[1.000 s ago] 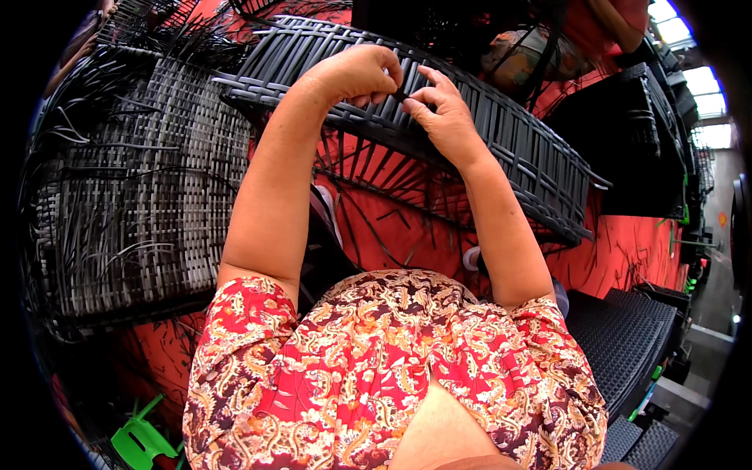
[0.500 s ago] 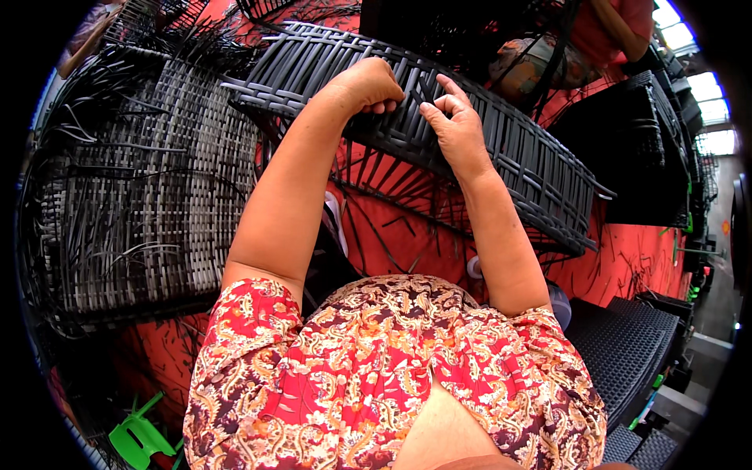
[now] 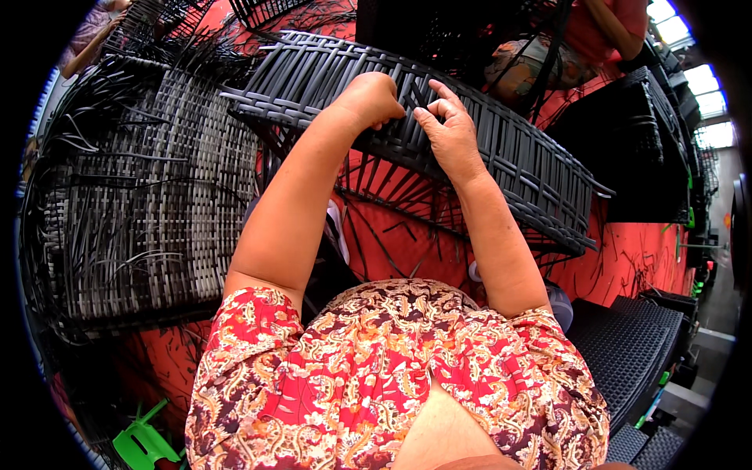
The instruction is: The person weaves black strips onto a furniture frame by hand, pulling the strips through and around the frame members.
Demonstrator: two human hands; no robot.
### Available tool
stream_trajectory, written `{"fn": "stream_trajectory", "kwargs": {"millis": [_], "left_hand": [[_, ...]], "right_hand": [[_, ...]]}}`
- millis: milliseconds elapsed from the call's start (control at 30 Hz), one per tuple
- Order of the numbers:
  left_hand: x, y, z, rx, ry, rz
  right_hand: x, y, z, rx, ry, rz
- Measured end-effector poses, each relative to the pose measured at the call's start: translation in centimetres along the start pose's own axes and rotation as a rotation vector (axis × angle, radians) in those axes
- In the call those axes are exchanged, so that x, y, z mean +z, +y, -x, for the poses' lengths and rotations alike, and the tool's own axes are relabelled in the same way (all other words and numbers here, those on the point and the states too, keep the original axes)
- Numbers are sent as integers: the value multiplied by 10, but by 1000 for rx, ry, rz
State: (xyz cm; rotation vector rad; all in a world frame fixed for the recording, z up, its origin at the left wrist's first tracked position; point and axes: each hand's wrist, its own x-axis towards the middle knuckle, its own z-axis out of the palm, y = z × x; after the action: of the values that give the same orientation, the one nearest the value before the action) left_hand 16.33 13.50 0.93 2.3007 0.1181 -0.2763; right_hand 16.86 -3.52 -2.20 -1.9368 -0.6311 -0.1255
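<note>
A long curved frame [image 3: 521, 149] of dark grey wicker strips lies crosswise before me, its slats woven over with flat strands along both edges. My left hand [image 3: 371, 100] is closed over its middle, the fingertips curled under and partly hidden. Just to the right, my right hand [image 3: 452, 129] pinches with thumb and index finger at a dark wicker strip [image 3: 419, 100] between the hands, while the other fingers stretch upward. Both hands are close together over the weave.
At left stands a large grey-and-black woven panel [image 3: 157, 211] with loose strand ends. Black wicker pieces [image 3: 619, 345] are stacked at lower right. A green plastic stool [image 3: 145, 442] is at lower left. Strip scraps litter the red floor [image 3: 392, 235]. A co-worker [image 3: 603, 31] sits at upper right.
My left hand has shifted slightly down and its fingers are turned further under. The right hand has edged a little left, still pinching. The wicker frame stays in place.
</note>
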Motion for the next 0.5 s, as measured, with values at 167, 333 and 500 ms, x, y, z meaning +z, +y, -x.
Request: {"fn": "stream_trajectory", "kwargs": {"millis": [167, 333, 500], "left_hand": [[3, 9, 5, 47, 172, -42], [3, 9, -12, -15, 149, 30], [4, -2, -34, -72, 57, 94]], "right_hand": [[0, -1, 1, -16, 16, 6], [1, -3, 0, -25, 26, 1], [1, -5, 2, -25, 41, -16]]}}
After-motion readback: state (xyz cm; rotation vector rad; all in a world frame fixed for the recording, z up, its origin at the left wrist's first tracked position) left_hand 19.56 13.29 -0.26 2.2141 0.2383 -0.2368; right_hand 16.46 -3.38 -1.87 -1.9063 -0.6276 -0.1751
